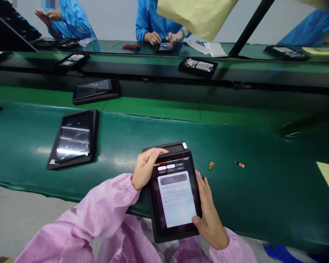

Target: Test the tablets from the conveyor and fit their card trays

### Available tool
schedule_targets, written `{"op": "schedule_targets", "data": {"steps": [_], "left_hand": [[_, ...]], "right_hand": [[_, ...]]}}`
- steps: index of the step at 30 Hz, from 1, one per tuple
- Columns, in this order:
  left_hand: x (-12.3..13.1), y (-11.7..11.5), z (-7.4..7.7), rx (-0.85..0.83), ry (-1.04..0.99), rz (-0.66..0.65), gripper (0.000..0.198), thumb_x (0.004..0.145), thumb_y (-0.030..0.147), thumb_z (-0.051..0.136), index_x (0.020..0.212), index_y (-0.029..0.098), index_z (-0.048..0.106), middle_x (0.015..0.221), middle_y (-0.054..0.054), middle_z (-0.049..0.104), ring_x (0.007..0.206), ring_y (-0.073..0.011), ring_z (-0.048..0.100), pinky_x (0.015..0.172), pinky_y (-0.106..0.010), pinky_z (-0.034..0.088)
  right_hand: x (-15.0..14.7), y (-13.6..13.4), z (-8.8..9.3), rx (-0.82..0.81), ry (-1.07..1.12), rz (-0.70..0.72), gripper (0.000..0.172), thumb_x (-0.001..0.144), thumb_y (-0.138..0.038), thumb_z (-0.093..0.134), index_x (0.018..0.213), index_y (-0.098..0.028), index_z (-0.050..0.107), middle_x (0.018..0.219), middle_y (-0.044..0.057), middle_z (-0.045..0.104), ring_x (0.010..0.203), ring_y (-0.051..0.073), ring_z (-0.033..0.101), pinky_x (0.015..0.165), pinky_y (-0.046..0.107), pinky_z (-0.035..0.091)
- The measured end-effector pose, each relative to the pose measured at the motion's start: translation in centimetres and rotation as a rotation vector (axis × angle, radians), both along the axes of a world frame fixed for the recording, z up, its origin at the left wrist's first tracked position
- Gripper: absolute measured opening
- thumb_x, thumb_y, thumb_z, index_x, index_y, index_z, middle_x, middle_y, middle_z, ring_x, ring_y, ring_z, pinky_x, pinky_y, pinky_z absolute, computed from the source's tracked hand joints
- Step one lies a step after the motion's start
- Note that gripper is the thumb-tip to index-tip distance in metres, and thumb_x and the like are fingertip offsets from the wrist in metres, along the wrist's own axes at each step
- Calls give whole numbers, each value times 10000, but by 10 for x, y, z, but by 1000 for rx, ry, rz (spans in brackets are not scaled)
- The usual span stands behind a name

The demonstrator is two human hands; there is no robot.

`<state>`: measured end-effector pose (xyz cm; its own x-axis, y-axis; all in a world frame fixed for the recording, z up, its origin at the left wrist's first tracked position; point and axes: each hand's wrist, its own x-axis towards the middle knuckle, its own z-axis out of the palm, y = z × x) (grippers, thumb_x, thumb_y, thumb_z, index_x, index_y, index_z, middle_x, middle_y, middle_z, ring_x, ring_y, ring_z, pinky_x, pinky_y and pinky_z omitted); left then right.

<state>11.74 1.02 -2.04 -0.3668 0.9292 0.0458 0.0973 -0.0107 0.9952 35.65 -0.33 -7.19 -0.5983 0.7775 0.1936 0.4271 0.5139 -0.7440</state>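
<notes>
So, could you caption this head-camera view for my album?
Left hand and right hand on a lit tablet at a green bench, with blue-clad co-workers opposite.

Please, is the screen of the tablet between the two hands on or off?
On: the tablet shows a lit, pale panel with small buttons above it.

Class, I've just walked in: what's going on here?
A person in pink striped sleeves handles a lit, black rectangular tablet, which overlies a black tray at the green bench's edge. The left hand touches its upper-left edge; the right hand lies along its right side. Further left, a dark-screened black tablet lies on another black tray.
</notes>
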Motion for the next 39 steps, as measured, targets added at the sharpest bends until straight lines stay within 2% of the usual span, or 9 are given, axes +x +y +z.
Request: {"op": "schedule_targets", "data": {"steps": [3, 8, 11, 13, 17, 21, 30, 35, 39], "left_hand": [[1, -2, 5, -105, -97, -24, 239, 881, 363, 579, 889, 203, 756, 983, -28, 739, 952, -171, 645, 883, -253, 451], [4, -5, 5, -160, -294, 0, 245, 866, 401, 604, 911, 216, 759, 982, -25, 737, 944, -174, 649, 874, -260, 467], [5, -4, 5, -119, -301, 33, 226, 859, 376, 617, 830, 207, 764, 997, -24, 732, 995, -176, 636, 913, -253, 453], [6, -4, 5, -119, -293, 56, 213, 852, 365, 628, 842, 207, 771, 1033, -28, 729, 1018, -180, 634, 938, -257, 447], [8, -5, 6, -214, -386, 119, 234, 787, 398, 705, 897, 204, 777, 995, -51, 749, 952, -199, 671, 897, -292, 495], [12, -6, 7, -213, -410, 208, 243, 735, 398, 754, 868, 195, 781, 939, -61, 759, 920, -209, 692, 864, -302, 526], [12, -9, 4, -145, -215, 227, 178, 768, 367, 722, 799, 204, 786, 881, -51, 762, 880, -217, 708, 840, -305, 542], [12, -10, 3, -76, -263, 204, 136, 783, 301, 689, 775, 203, 783, 872, -45, 763, 875, -210, 710, 851, -307, 539], [14, -6, 4, -15, -358, 146, 271, 814, 235, 519, 769, 182, 781, 876, -54, 762, 872, -219, 713, 818, -325, 552]], "right_hand": [[-1, 1, 2, 0, -5, 6, 969, 820, -803, 212, 1544, -190, 16, 1612, 98, 146, 1476, 334, 141, 1196, 568, 57], [-1, 1, 2, 2, -16, 7, 969, 816, -807, 209, 1544, -194, 27, 1611, 96, 152, 1476, 332, 146, 1197, 568, 53], [0, 1, 1, 1, -30, 19, 963, 819, -802, 210, 1544, -197, 20, 1613, 97, 146, 1475, 332, 152, 1196, 574, 52], [0, 1, 0, -7, -38, 24, 967, 817, -804, 210, 1544, -196, 20, 1612, 98, 147, 1474, 331, 155, 1197, 576, 54], [0, 1, 0, -28, -43, 23, 982, 805, -817, 208, 1544, -193, 41, 1611, 97, 153, 1473, 336, 155, 1197, 582, 56], [0, 1, 1, -25, -44, 31, 989, 797, -825, 206, 1544, -200, 36, 1611, 95, 153, 1473, 338, 155, 1196, 590, 66], [0, -1, 3, -10, -46, 27, 985, 795, -827, 168, 1544, -200, 41, 1607, 114, 162, 1463, 356, 183, 1183, 616, 112], [0, -1, 3, -5, -35, 28, 1001, 784, -836, 191, 1544, -201, 51, 1603, 119, 176, 1455, 373, 198, 1176, 633, 133], [0, -3, 0, -5, -7, 16, 1001, 792, -830, 207, 1544, -189, 46, 1603, 128, 172, 1452, 386, 198, 1166, 645, 152]]}}
